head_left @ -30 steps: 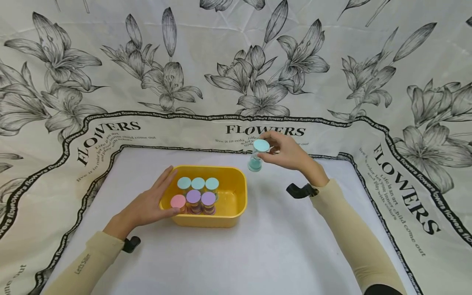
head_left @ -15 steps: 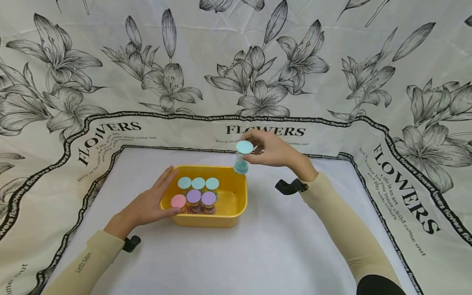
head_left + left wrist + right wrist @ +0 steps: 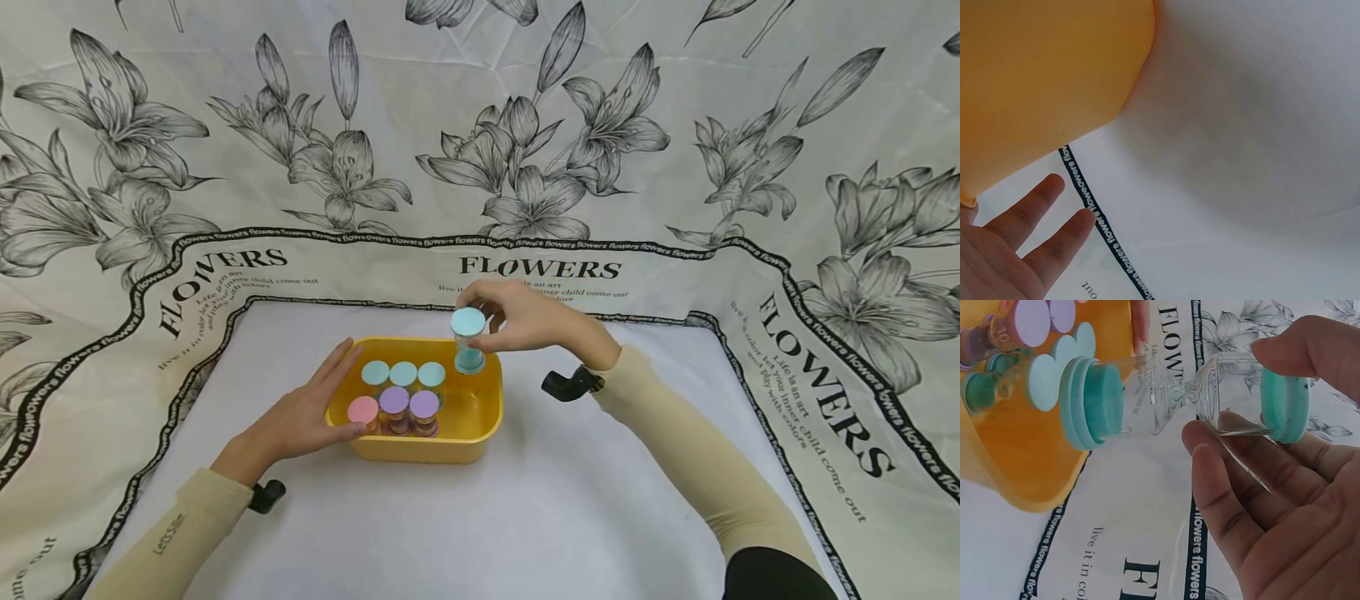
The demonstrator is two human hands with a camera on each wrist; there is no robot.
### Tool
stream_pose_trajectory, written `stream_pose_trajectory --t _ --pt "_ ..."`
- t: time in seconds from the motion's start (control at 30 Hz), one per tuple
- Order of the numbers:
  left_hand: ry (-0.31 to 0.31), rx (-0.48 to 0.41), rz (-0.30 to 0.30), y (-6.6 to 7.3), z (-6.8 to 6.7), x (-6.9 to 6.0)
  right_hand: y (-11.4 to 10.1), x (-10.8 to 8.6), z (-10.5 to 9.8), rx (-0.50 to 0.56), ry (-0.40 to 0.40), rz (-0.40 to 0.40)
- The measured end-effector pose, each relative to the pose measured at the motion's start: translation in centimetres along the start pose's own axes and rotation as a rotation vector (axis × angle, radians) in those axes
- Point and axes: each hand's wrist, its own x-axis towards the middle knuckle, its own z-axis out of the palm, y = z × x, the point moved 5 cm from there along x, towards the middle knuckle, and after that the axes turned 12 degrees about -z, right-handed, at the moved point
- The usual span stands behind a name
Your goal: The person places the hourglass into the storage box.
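My right hand (image 3: pixel 525 317) pinches a mint-capped hourglass (image 3: pixel 468 322) between thumb and fingers, upright above the back right part of a yellow plastic bin (image 3: pixel 420 451). In the right wrist view, teal sand lies at one end of the clear glass of this hourglass (image 3: pixel 1102 403). My left hand (image 3: pixel 300 417) rests at the bin's left end, its thumb across the near left corner and its fingers along the left rim. Two straight fingers (image 3: pixel 1063 250) stand clear of the bin wall in the left wrist view. Inside the bin stand mint hourglasses (image 3: pixel 403 372), two purple hourglasses (image 3: pixel 394 400) and a pink hourglass (image 3: pixel 363 409).
The bin's right part shows bare yellow floor (image 3: pixel 471 412). A white tabletop (image 3: pixel 465 533) lies under the bin. Behind it hangs a floral-printed cloth (image 3: pixel 480 183) with black lettering, its border running around the table.
My right hand has carried the hourglass leftward and slightly down, from beyond the bin's right end to over its right part. The left hand and the bin look still.
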Motion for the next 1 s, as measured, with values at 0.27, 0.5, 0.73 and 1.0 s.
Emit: stream_pose_trajectory --t 0.27,0.5,0.73,1.0 --pt "0.004 0.015 0.004 0.0 0.0 -0.1 0.2 0.7 2.3 0.004 -0.131 0.018" --pt "0.006 0.013 0.013 0.0 0.0 0.0 0.8 1.3 4.3 -0.008 -0.263 0.052" --pt "0.017 0.017 0.024 0.0 -0.1 0.1 1.4 1.9 6.0 -0.002 -0.344 0.057" --pt "0.017 0.033 0.036 -0.3 0.2 0.2 2.4 2.3 7.7 0.001 -0.413 0.075"
